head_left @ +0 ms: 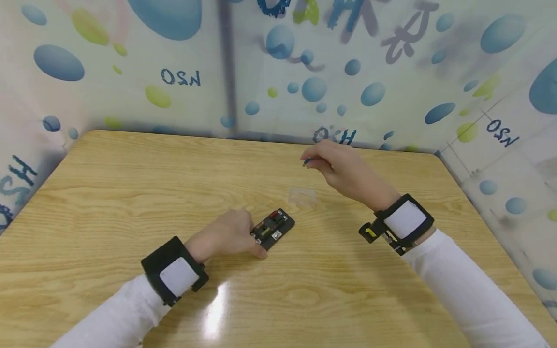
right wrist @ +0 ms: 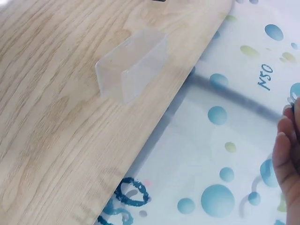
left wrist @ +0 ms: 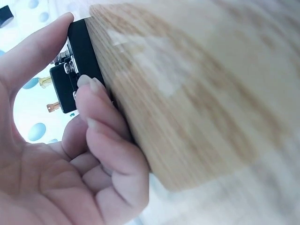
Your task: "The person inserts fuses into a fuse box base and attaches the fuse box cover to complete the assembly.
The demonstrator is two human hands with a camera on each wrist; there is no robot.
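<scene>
My left hand (head_left: 229,233) grips a black rectangular board with small electrical parts (head_left: 285,224) at the middle of the table. In the left wrist view, thumb and curled fingers hold the black base (left wrist: 86,49) by its sides; metal screws and brass-coloured terminals (left wrist: 53,107) show beside it. My right hand (head_left: 345,169) is raised above the table's far part and pinches a tiny bluish object (head_left: 307,161) between thumb and fingers. Its kind is too small to make out. In the right wrist view, only part of that hand (right wrist: 288,154) shows at the right edge.
A clear, open plastic box (right wrist: 133,65) stands on the wooden table (head_left: 152,179), just beyond the board and below my right hand. Behind the table's far edge rises a printed backdrop (head_left: 243,63) with blue and green spots, which also runs along both sides.
</scene>
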